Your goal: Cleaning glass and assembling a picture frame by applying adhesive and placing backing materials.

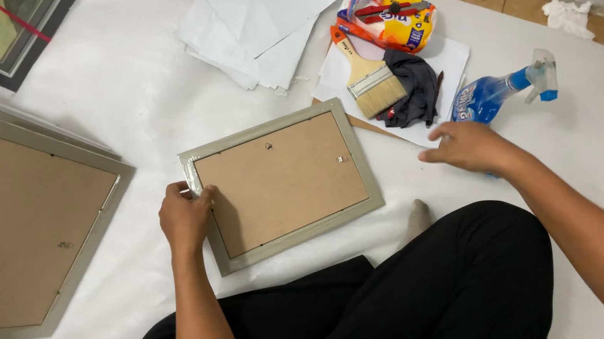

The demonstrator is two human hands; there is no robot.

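right now your left hand (185,217) rests on the left edge of the small silver picture frame (282,185), fingers curled over the rim and gripping it, while the frame lies face down on the white sheet (112,86) with its brown backing board turned up. your right hand (470,146) sits to the right of that frame, well apart from it, palm down and fingers loosely spread, holding nothing; it lies just beside the blue spray bottle (498,92), and whether it touches the bottle you cannot tell. beyond the frame's far right corner a wide paintbrush (366,75) with an orange handle lies on a sheet of white paper, touching a dark cloth (411,85). farther from the frame than the brush sits a bright yellow and orange packet (391,22) with a red tool on top of it. a loose stack of white papers (259,20) lies beyond the frame's far edge. to the left of the frame, well apart, a larger silver frame (14,223) lies face down too. your crossed legs in black trousers (412,295) are just on the near side of the small frame.
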